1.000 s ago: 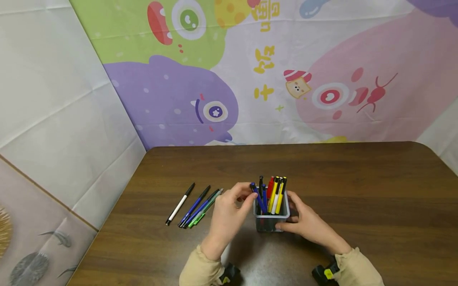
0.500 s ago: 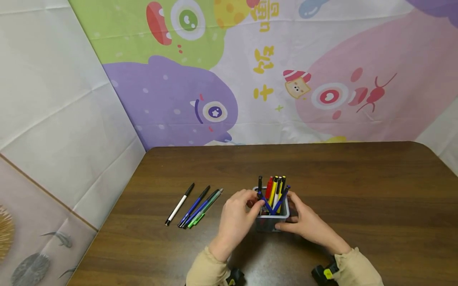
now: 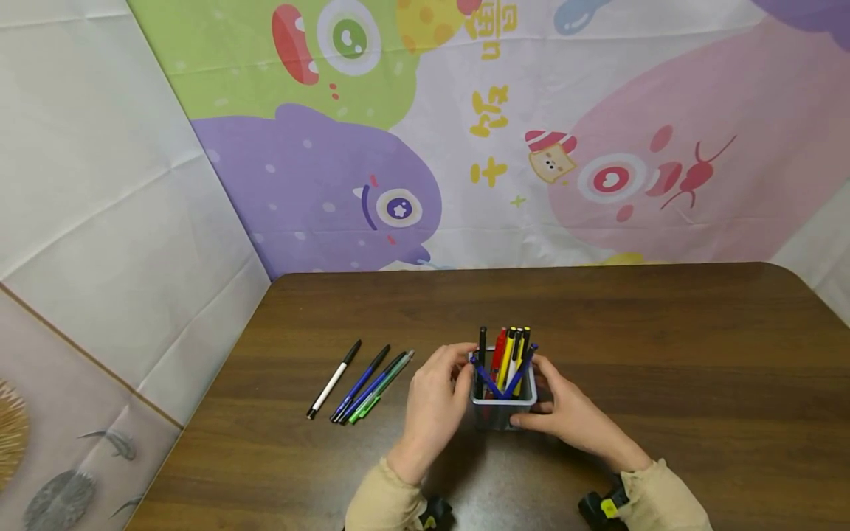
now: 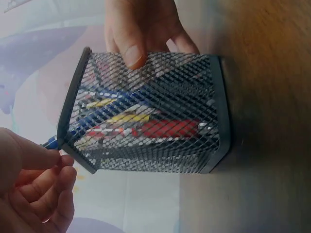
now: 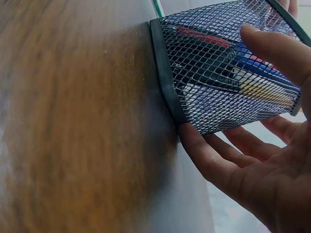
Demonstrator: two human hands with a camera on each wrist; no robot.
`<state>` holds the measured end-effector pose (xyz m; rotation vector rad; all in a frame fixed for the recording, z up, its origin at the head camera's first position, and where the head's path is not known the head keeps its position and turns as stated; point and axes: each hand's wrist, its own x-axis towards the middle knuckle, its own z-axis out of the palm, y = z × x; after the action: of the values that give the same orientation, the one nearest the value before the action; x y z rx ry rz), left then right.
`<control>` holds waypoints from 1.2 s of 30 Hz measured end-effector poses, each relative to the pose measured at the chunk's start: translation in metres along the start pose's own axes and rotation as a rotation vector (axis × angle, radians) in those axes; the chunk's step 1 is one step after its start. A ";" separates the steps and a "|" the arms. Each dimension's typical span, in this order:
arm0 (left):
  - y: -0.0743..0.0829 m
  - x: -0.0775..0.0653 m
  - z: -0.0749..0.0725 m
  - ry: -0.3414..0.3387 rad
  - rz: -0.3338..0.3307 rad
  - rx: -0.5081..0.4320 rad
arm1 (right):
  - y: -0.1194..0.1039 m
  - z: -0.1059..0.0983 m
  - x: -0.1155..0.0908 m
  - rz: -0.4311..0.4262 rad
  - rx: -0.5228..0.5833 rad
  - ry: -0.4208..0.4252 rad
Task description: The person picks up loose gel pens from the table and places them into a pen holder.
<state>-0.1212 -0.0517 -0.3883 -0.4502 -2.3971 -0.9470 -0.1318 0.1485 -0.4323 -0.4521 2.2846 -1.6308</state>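
Observation:
A square mesh pen holder (image 3: 502, 417) stands upright on the table, filled with red, yellow, white, black and blue pens. My right hand (image 3: 571, 413) holds it from the right, thumb on the front mesh and fingers round the side, as the right wrist view shows. My left hand (image 3: 434, 409) is at its left rim, thumb and index finger apart beside the top of a blue pen (image 3: 488, 378). That pen leans on the left rim and crosses low with another blue pen (image 3: 522, 371) leaning right. In the left wrist view, the left thumb lies close by the blue pen's end (image 4: 51, 142).
Left of the holder, a white pen with a black cap (image 3: 334, 379), blue pens (image 3: 361, 383) and green pens (image 3: 385, 386) lie side by side on the brown table (image 3: 598, 310). A cartoon-print cloth (image 3: 491, 221) hangs behind the table's far edge.
One blue pen's top swung right across the holder. The left hand moved right with another blue pen, then drew back slightly, its thumb and index finger parting. The right hand stayed put.

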 end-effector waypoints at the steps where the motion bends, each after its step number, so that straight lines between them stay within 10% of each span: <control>1: -0.001 0.000 0.000 0.007 0.004 0.001 | 0.000 0.000 0.000 0.010 0.003 0.003; 20: -0.011 0.006 -0.011 0.036 -0.003 0.084 | 0.000 -0.002 0.000 0.016 0.026 -0.010; 29: -0.034 0.006 -0.017 0.047 0.032 0.367 | -0.001 -0.002 -0.001 0.007 0.023 -0.019; 36: -0.065 0.000 -0.023 -0.028 -0.075 0.461 | -0.001 -0.002 -0.001 0.014 0.021 -0.010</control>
<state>-0.1442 -0.1135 -0.4085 -0.2004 -2.5669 -0.3924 -0.1319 0.1501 -0.4310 -0.4368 2.2567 -1.6404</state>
